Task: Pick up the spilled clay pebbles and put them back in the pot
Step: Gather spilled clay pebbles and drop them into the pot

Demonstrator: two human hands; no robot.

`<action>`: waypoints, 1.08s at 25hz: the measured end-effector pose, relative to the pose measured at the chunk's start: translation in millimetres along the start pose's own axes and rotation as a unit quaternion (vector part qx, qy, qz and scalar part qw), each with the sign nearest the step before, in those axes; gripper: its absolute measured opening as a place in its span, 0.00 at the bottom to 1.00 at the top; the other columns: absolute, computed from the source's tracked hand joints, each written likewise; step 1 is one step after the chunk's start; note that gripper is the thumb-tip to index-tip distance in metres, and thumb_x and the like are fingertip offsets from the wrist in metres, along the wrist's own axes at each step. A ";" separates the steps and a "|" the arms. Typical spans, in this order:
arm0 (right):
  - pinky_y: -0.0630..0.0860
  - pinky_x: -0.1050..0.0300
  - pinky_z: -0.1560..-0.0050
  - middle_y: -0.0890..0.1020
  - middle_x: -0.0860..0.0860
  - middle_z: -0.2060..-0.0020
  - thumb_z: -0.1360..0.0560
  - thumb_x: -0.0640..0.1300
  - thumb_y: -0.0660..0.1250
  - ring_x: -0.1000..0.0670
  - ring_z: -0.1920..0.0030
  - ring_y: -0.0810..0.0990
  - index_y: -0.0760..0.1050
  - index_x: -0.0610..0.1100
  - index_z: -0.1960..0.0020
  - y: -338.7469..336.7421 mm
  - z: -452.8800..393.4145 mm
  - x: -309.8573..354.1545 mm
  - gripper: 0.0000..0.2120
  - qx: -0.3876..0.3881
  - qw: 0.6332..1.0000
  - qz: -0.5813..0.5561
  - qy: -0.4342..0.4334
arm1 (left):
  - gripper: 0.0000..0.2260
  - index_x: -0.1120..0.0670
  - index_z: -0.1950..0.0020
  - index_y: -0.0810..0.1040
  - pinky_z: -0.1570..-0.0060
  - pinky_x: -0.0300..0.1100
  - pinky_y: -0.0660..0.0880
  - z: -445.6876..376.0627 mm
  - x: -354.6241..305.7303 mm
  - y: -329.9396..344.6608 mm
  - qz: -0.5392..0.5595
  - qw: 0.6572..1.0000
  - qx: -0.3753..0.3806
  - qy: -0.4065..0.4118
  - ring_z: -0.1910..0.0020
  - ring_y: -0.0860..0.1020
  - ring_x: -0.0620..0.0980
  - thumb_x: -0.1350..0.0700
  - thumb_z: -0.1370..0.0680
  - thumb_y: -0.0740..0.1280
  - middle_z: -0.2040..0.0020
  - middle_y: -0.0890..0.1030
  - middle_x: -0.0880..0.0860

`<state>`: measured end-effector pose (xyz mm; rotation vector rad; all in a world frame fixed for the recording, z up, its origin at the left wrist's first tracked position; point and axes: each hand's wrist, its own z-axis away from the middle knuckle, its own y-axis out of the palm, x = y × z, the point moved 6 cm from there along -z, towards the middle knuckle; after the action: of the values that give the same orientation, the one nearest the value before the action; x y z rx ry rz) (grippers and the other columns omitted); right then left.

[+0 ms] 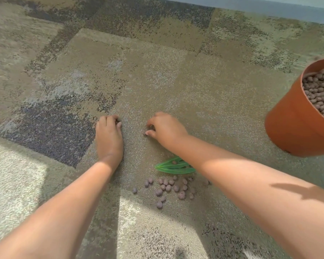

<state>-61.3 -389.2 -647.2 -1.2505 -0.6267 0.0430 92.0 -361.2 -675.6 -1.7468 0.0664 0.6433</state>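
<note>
An orange pot [295, 126] stands on the carpet at the right edge, filled with brown clay pebbles [319, 90]. Several spilled clay pebbles [168, 187] lie in a loose cluster on the carpet between my forearms. My left hand [108, 135] rests knuckles-up on the carpet with its fingers curled; what it holds is hidden. My right hand [164, 128] is curled over the carpet, its fingertips pinching at a single pebble [145, 133].
A green leaf [174, 167] lies on the carpet just under my right forearm, with one pebble on it. The patterned carpet [138, 71] runs back to a pale wall base [269, 6]. Bright sun patches fall at the near left.
</note>
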 end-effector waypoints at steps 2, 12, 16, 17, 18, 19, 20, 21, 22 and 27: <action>0.75 0.52 0.47 0.77 0.46 0.46 0.24 0.47 0.65 0.45 0.45 0.76 0.77 0.43 0.41 5.7 -3.3 6.6 0.14 0.005 1.000 0.016 -0.016 | 0.11 0.58 0.41 0.73 0.44 0.42 0.66 -0.2 0.6 -0.6 0.003 1.000 0.001 -0.002 0.42 0.69 0.52 0.56 0.21 0.58 0.43 0.73 0.56; 0.77 0.57 0.53 0.81 0.48 0.54 0.28 0.39 0.69 0.50 0.54 0.79 0.80 0.45 0.50 -17.4 24.0 4.1 0.08 -0.048 0.988 -0.147 -0.005 | 0.11 0.61 0.42 0.73 0.43 0.44 0.67 -0.8 -2.8 -2.0 0.002 1.000 -0.003 0.013 0.43 0.70 0.56 0.59 0.21 0.58 0.45 0.74 0.59; 0.72 0.71 0.59 0.81 0.54 0.62 0.29 0.40 0.72 0.58 0.62 0.77 0.81 0.46 0.52 -69.9 82.9 -38.1 0.07 -0.092 0.957 -0.265 0.079 | 0.11 0.62 0.43 0.73 0.42 0.48 0.67 1.4 -3.8 -2.7 0.007 1.000 -0.002 0.016 0.42 0.70 0.59 0.60 0.22 0.58 0.45 0.74 0.62; 0.70 0.74 0.60 0.80 0.55 0.63 0.29 0.40 0.71 0.59 0.62 0.77 0.81 0.46 0.52 -84.4 99.3 -51.4 0.07 -0.100 0.958 -0.256 0.086 | 0.11 0.62 0.43 0.73 0.41 0.50 0.67 1.4 -3.8 -1.9 0.008 1.000 0.002 0.016 0.42 0.70 0.60 0.60 0.22 0.58 0.45 0.74 0.62; 0.69 0.76 0.60 0.79 0.58 0.63 0.28 0.40 0.71 0.60 0.62 0.76 0.81 0.48 0.51 -98.3 116.5 -64.6 0.07 -0.108 0.960 -0.240 0.096 | 0.11 0.62 0.43 0.73 0.41 0.51 0.67 0.6 -1.4 -0.9 0.009 1.000 0.007 0.008 0.42 0.70 0.60 0.59 0.22 0.58 0.45 0.74 0.62; 0.69 0.77 0.59 0.78 0.61 0.63 0.28 0.41 0.71 0.62 0.62 0.76 0.80 0.49 0.51 -112.3 135.5 -77.9 0.07 -0.121 0.964 -0.215 0.103 | 0.11 0.62 0.43 0.74 0.41 0.52 0.67 -0.3 0.4 -0.6 0.007 1.000 0.013 -0.007 0.43 0.70 0.60 0.59 0.22 0.59 0.45 0.74 0.63; 0.70 0.78 0.57 0.77 0.63 0.62 0.28 0.41 0.71 0.63 0.61 0.76 0.80 0.50 0.50 -125.9 153.6 -89.6 0.08 -0.141 0.967 -0.183 0.107 | 0.11 0.62 0.44 0.74 0.41 0.53 0.68 -1.3 1.4 -1.3 0.004 1.000 0.021 -0.020 0.43 0.71 0.60 0.59 0.22 0.59 0.45 0.75 0.63; 0.70 0.79 0.56 0.77 0.62 0.61 0.29 0.41 0.71 0.64 0.60 0.76 0.80 0.50 0.50 -140.3 171.1 -101.7 0.09 -0.167 0.968 -0.150 0.109 | 0.11 0.63 0.44 0.75 0.43 0.54 0.70 -2.9 -4.8 -2.6 0.001 0.999 0.029 -0.021 0.45 0.72 0.61 0.59 0.22 0.59 0.46 0.76 0.63; 0.70 0.80 0.55 0.79 0.60 0.60 0.29 0.40 0.71 0.64 0.60 0.77 0.80 0.49 0.49 -153.8 185.9 -113.1 0.09 -0.199 0.966 -0.125 0.111 | 0.11 0.63 0.44 0.75 0.45 0.54 0.71 -4.0 -16.4 -5.2 0.000 0.999 0.040 -0.011 0.46 0.74 0.61 0.58 0.22 0.60 0.46 0.77 0.64; 0.70 0.75 0.58 0.82 0.52 0.59 0.29 0.40 0.71 0.55 0.60 0.78 0.81 0.46 0.51 -199.5 219.5 -178.9 0.07 -0.330 0.921 -0.083 0.191 | 0.08 0.61 0.48 0.77 0.55 0.36 0.64 30.7 -187.5 -15.2 0.061 0.964 0.117 0.229 0.54 0.73 0.52 0.60 0.25 0.64 0.51 0.76 0.60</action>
<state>-372.4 -330.4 -506.5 -1.7874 -0.4072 -0.5885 -72.5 -382.7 -581.7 -1.6369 0.5540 0.2917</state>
